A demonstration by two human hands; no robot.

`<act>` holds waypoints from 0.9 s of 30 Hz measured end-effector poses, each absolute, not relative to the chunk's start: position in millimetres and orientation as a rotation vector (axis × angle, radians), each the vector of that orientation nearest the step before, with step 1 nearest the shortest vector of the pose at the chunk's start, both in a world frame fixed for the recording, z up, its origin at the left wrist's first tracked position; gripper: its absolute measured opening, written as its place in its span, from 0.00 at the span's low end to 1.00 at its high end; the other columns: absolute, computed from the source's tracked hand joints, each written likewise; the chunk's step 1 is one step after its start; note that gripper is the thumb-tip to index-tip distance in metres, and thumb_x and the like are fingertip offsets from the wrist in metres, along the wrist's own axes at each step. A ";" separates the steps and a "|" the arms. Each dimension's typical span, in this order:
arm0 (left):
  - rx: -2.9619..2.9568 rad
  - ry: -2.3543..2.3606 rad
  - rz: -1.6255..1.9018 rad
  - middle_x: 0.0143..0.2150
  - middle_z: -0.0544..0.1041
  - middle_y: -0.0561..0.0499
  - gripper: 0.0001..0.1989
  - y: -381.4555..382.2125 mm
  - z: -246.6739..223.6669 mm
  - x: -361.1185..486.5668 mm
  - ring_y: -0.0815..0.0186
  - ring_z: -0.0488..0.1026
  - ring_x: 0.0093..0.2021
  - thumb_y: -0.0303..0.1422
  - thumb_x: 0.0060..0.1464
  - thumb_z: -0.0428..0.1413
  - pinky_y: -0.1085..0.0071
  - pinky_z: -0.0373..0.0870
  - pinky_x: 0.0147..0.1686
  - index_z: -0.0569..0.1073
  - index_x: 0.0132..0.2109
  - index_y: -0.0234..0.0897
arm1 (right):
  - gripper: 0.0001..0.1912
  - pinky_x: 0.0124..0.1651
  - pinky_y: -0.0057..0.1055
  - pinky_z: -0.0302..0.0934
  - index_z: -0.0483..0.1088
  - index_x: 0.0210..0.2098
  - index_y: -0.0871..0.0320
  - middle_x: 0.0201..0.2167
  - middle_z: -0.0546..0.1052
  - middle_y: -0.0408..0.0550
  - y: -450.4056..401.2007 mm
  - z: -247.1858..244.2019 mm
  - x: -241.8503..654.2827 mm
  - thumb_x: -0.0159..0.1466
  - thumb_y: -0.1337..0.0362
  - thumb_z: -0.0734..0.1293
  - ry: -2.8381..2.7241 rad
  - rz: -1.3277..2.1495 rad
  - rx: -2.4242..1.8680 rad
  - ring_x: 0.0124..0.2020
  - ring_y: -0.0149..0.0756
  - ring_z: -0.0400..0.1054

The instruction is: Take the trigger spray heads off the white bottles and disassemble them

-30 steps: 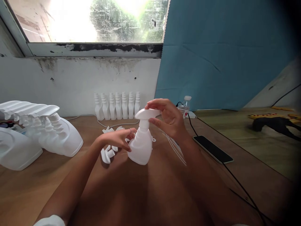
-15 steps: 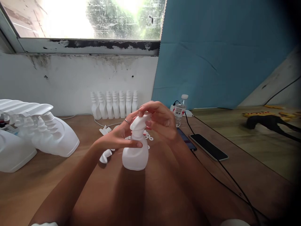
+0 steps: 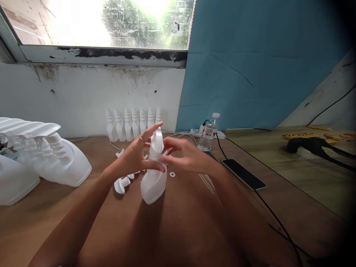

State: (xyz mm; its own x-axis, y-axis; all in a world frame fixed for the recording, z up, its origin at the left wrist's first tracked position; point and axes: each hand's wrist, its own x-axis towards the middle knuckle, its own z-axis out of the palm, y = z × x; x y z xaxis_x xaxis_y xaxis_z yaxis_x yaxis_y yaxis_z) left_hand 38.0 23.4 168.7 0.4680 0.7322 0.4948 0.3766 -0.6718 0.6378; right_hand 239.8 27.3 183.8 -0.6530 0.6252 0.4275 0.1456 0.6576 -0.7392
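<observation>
A small white spray bottle [image 3: 152,185] stands on the brown table in front of me, a white trigger spray head [image 3: 156,144] on its neck. My left hand [image 3: 133,155] curves around the bottle's left side, thumb across the front below the collar, other fingers partly hidden behind. From the right, my right hand [image 3: 185,155] has its thumb and fingers closed at the collar under the head. Left of the bottle lies a loose white spray head [image 3: 121,184], with more white parts partly covered by my left hand. One flat white washer [image 3: 172,174] rests right of the bottle.
Several slim white bottles [image 3: 128,128] line the wall. Large white containers [image 3: 71,163] stand at the left. Thin white tubes [image 3: 206,183] lie near my right forearm. A clear water bottle [image 3: 208,133], a phone [image 3: 244,174] and black cables occupy the right side.
The spray bottle has turned, so its head now shows end-on. My right hand has come down from the top of the head to the collar. My left hand stays around the bottle.
</observation>
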 end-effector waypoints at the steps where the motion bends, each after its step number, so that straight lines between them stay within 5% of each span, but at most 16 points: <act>1: 2.306 0.955 1.072 0.54 0.67 0.46 0.53 23.3 169.5 36.6 0.51 0.66 0.54 0.40 0.40 0.68 0.53 0.67 0.54 0.48 0.67 0.54 | 0.08 0.46 0.36 0.66 0.71 0.41 0.56 0.38 0.75 0.45 30.8 181.7 238.8 0.62 0.64 0.66 -2.242 0.971 -0.542 0.41 0.35 0.70; 6: 2.386 0.974 1.022 0.57 0.67 0.45 0.53 23.5 176.5 22.9 0.53 0.67 0.54 0.41 0.38 0.69 0.56 0.68 0.54 0.49 0.67 0.54 | 0.18 0.46 0.38 0.67 0.69 0.49 0.57 0.43 0.75 0.48 41.5 171.6 235.9 0.60 0.61 0.69 -2.194 1.184 -0.458 0.45 0.38 0.71; 12: 2.176 0.846 1.169 0.41 0.75 0.48 0.19 24.3 183.6 10.6 0.65 0.74 0.42 0.38 0.61 0.52 0.67 0.73 0.45 0.68 0.58 0.45 | 0.25 0.45 0.39 0.67 0.68 0.51 0.57 0.43 0.75 0.49 37.4 167.2 232.2 0.54 0.64 0.73 -2.090 1.078 -0.615 0.44 0.40 0.70; 18: 2.017 0.908 1.212 0.31 0.76 0.51 0.17 20.9 186.1 13.4 0.68 0.74 0.28 0.37 0.55 0.59 0.73 0.74 0.29 0.72 0.52 0.41 | 0.14 0.41 0.37 0.66 0.67 0.40 0.59 0.33 0.74 0.47 44.2 137.1 203.8 0.57 0.60 0.70 -1.769 1.482 -0.341 0.34 0.36 0.70; 22: 1.941 0.875 1.199 0.24 0.70 0.55 0.17 18.7 188.2 11.0 0.71 0.69 0.21 0.36 0.53 0.61 0.77 0.67 0.19 0.72 0.50 0.41 | 0.17 0.38 0.36 0.64 0.66 0.38 0.59 0.30 0.72 0.46 44.0 121.9 191.8 0.58 0.54 0.70 -1.533 1.532 -0.254 0.30 0.35 0.68; 27: 1.891 0.808 1.218 0.23 0.67 0.54 0.14 18.1 188.2 9.9 0.74 0.63 0.20 0.35 0.56 0.59 0.77 0.61 0.17 0.73 0.49 0.40 | 0.18 0.32 0.33 0.61 0.67 0.38 0.60 0.27 0.71 0.46 33.8 125.5 187.4 0.61 0.50 0.66 -1.477 1.564 -0.227 0.27 0.34 0.66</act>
